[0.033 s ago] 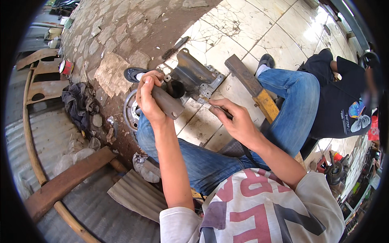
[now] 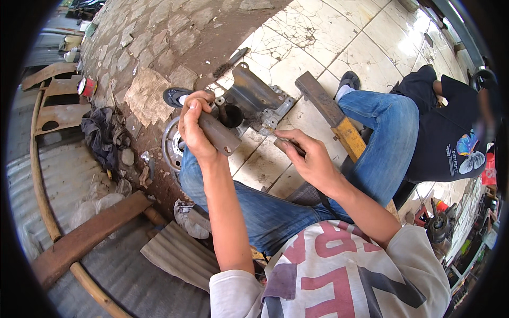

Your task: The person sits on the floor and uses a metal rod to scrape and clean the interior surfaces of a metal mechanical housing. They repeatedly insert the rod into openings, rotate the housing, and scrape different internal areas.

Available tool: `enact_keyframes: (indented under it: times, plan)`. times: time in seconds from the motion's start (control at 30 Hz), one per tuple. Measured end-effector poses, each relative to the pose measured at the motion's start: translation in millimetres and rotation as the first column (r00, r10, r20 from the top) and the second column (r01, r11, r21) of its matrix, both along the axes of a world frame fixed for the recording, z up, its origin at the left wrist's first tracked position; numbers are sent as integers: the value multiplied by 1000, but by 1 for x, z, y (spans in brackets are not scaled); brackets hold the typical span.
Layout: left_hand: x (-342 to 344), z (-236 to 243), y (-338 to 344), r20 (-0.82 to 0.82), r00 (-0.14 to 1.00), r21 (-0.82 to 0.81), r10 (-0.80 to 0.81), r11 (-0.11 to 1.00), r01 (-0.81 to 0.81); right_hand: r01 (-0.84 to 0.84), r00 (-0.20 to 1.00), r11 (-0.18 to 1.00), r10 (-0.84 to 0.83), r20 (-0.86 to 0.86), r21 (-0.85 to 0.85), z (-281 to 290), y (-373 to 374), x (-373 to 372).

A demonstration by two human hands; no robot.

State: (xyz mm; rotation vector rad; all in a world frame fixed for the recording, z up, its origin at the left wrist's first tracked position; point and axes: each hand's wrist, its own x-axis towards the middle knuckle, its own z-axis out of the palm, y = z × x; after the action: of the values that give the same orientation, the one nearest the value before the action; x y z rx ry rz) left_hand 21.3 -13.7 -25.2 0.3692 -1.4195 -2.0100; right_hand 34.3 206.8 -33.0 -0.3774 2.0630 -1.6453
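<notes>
Left of centre in the frame, we hold a curved grey-brown metal piece [image 2: 218, 133] — our left hand [image 2: 195, 121] is clamped around it. Our right hand [image 2: 307, 155], apart from the left, pinches a slim tool [image 2: 271, 133] near the centre. Just beyond, upper centre, is a rust-marked metal part [image 2: 253, 91] — pale floor tiles [image 2: 366, 58] spread rightward.

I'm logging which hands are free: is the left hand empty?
No, the left hand has its fingers wrapped around a curved, brownish-grey metal piece.
</notes>
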Motion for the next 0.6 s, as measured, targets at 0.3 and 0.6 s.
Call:
enact_keyframes:
  times: [0.3,0.6]
  plan:
    - [-11,-16,-9,-262,965,182,3,982,46,34,995,999,-36,-88,-24,-1,-3,7]
    - [-7,-25,-10,-324,940,397,106,917,34,-6,975,999,17,-223,51,2,-4,6]
